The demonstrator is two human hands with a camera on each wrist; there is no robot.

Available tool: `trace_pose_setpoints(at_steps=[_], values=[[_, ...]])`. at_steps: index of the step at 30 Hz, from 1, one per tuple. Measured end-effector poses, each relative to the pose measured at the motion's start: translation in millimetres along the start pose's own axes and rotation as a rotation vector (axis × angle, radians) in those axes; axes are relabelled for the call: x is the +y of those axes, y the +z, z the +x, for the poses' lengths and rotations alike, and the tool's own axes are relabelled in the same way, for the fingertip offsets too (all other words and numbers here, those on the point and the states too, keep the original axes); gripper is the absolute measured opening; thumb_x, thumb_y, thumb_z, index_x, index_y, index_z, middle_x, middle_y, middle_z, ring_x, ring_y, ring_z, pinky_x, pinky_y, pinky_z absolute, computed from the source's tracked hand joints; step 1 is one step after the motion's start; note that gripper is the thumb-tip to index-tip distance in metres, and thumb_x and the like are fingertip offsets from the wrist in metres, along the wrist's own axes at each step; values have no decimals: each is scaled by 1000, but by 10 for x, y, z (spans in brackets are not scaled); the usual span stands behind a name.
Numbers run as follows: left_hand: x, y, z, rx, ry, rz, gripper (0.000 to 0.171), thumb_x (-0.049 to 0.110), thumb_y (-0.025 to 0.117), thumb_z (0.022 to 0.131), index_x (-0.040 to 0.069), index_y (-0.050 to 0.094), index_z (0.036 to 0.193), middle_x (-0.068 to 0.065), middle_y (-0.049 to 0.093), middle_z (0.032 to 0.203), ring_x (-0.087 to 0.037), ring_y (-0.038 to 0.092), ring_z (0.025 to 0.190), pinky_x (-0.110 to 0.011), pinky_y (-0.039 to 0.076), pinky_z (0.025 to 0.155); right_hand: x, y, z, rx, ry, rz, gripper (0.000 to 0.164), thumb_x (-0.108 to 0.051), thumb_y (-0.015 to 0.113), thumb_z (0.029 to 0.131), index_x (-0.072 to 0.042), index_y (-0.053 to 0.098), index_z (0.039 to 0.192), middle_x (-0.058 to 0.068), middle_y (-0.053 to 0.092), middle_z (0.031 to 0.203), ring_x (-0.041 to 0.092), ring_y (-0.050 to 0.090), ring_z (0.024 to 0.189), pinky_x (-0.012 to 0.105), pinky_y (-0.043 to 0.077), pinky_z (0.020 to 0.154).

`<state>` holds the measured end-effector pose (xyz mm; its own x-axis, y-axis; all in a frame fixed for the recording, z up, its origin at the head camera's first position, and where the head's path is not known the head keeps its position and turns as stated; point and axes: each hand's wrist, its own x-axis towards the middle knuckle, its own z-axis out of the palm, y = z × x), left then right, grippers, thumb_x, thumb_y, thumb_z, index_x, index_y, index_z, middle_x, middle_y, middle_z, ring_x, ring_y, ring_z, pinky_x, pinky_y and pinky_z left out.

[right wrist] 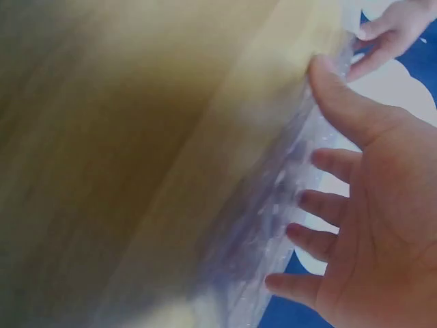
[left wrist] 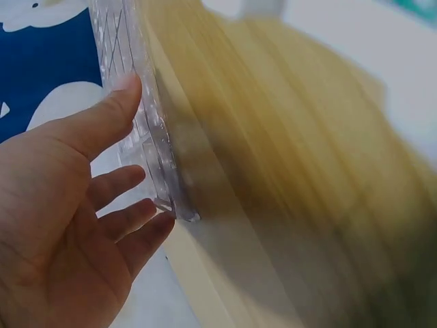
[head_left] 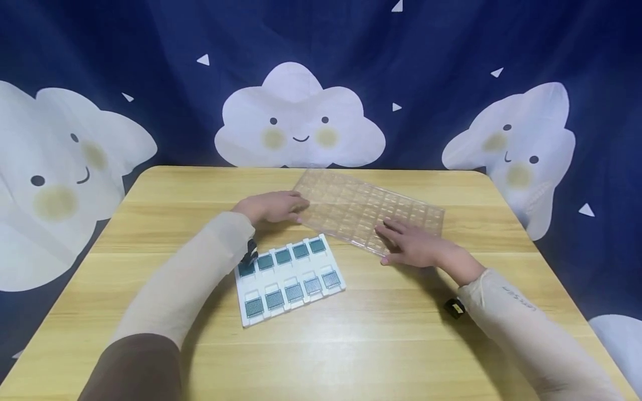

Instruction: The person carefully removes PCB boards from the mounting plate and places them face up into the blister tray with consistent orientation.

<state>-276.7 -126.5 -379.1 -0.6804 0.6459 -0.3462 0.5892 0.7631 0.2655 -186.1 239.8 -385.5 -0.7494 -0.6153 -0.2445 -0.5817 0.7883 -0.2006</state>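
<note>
A clear plastic tray (head_left: 346, 209) with a grid of small pockets lies slanted across the far middle of the table. My left hand (head_left: 275, 206) is at its left end; in the left wrist view the thumb lies against the tray's side and the other fingers are spread near its corner. My right hand (head_left: 413, 243) rests on the tray's right part with its fingers spread and fairly straight. Nearer to me is a white tray (head_left: 287, 274) holding two rows of small green circuit boards (head_left: 293, 292). The left forearm partly covers its upper left corner.
The wooden table (head_left: 401, 345) ends at a far edge, close behind the clear tray. Behind it hangs a dark blue curtain (head_left: 426, 133) with smiling white clouds. A small black device (head_left: 455, 308) is at my right wrist, another (head_left: 249, 252) at my left.
</note>
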Motion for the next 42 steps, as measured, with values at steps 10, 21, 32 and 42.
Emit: trace_pose_setpoints(at_steps=[10,21,32,42], values=[[244,14,109,-2,-8,-8,61,39,52,101,15,33,154,-14,22,160,-31,18,147,-47,15,120,-58,-62,125,37,3,-44,85,-60,55,92,-11,27,155,24,24,156,49,20,141,69,20,110],[398,71,161,-14,10,32,60,38,52,101,16,32,154,-14,24,159,-30,20,146,-44,16,120,-97,-6,346,37,27,-60,77,-58,48,96,-19,23,157,15,19,160,45,16,144,73,19,108],[474,99,161,-11,44,50,55,30,50,103,16,34,153,-12,29,157,-31,23,145,-45,18,119,-21,54,265,64,12,-67,66,-50,44,101,-18,26,156,14,20,160,45,20,143,72,22,107],[521,100,117,5,92,39,55,33,47,104,12,34,153,-10,30,157,-29,24,145,-41,18,120,43,68,92,55,22,-63,65,-50,44,102,-20,26,156,13,20,160,43,20,143,71,22,107]])
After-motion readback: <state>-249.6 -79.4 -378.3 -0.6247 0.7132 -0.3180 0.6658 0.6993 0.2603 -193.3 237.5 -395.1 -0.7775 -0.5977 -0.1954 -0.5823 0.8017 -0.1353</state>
